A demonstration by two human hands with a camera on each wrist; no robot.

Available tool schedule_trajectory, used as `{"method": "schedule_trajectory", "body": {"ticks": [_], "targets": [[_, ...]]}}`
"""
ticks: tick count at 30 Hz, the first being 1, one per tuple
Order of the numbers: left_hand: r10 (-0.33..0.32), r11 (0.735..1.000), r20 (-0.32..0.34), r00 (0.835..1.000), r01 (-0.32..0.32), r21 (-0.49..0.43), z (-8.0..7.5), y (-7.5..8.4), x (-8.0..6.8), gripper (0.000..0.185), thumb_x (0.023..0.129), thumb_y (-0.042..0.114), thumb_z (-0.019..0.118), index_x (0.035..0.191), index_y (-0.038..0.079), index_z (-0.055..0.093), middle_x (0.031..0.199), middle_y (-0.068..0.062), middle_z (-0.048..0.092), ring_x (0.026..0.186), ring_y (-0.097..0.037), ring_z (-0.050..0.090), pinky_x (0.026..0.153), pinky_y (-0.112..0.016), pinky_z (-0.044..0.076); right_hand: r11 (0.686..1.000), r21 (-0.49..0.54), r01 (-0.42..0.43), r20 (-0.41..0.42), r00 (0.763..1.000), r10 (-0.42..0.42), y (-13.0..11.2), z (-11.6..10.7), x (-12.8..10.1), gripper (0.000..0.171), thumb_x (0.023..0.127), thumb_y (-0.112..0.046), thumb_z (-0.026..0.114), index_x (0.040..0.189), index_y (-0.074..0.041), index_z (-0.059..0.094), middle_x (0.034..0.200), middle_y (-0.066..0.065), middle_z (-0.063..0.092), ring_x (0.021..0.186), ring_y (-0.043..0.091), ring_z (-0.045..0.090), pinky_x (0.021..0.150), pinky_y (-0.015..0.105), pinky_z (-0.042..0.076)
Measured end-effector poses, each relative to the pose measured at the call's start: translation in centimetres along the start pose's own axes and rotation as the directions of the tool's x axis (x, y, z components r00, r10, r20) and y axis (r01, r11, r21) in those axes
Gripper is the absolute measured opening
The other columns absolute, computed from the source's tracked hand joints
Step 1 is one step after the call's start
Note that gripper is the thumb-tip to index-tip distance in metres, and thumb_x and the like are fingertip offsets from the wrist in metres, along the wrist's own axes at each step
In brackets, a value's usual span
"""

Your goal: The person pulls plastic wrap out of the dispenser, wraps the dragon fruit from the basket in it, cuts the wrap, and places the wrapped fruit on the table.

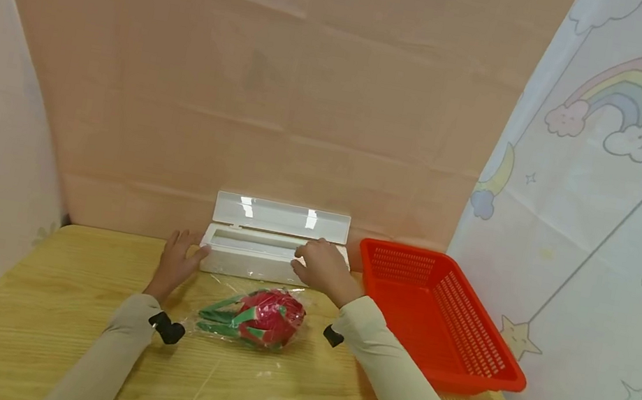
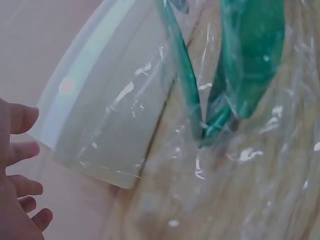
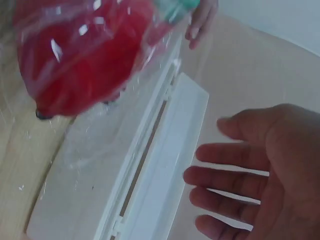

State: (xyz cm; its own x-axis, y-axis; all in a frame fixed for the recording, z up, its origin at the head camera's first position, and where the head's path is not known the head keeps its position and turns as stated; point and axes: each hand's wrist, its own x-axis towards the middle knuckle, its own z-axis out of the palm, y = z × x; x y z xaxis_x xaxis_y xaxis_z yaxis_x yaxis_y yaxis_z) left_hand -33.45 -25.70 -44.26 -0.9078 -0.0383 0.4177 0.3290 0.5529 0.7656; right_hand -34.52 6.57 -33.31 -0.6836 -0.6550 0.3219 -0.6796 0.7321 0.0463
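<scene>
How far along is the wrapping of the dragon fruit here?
Done, it seems: clear film already lies over the dragon fruit on the table. In hand: both hands are at the open white film dispenser, the left hand at its left end, the right hand on its front edge. Left: the red basket is empty.

The box [image 1: 273, 257] stands at the back of the table [image 1: 34, 315], lid up. The wrapped fruit [image 1: 263, 318] lies just before it. The basket [image 1: 441, 319] sits right of both. The left hand [image 1: 178, 264] rests at the box's left end, the right hand [image 1: 324, 268] over its right part.
</scene>
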Motion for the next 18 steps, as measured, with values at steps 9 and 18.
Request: {"method": "schedule_trajectory", "body": {"ticks": [9, 18], "targets": [[0.298, 0.938, 0.084, 0.951, -0.308, 0.159, 1.8, 4.6, -1.1, 0.050, 0.101, 0.030, 0.060, 0.135, -0.007, 0.053, 0.142, -0.031, 0.046, 0.135, -0.051, 0.035, 0.107, -0.070, 0.024, 0.984, 0.177, 0.003, 0.172, 0.985, -0.034, -2.5, 0.0, -2.1, 0.049, 0.098, -0.050, 0.059, 0.121, -0.008, 0.070, 0.121, 0.007, 0.070, 0.112, 0.029, 0.060, 0.099, 0.046, 0.047], [0.143, 0.962, 0.469, 0.871, -0.234, 0.141, 3.8, 7.0, -4.6, 0.094, 0.082, 0.059, 0.075, 0.149, 0.002, 0.041, 0.150, -0.017, 0.045, 0.137, -0.043, 0.040, 0.105, -0.067, 0.035, 0.983, 0.184, -0.017, 0.270, 0.962, -0.034, -2.5, 2.7, -5.0, 0.102, 0.072, -0.068, 0.078, 0.148, -0.010, 0.043, 0.145, 0.007, 0.052, 0.131, 0.029, 0.045, 0.108, 0.052, 0.039]]}}
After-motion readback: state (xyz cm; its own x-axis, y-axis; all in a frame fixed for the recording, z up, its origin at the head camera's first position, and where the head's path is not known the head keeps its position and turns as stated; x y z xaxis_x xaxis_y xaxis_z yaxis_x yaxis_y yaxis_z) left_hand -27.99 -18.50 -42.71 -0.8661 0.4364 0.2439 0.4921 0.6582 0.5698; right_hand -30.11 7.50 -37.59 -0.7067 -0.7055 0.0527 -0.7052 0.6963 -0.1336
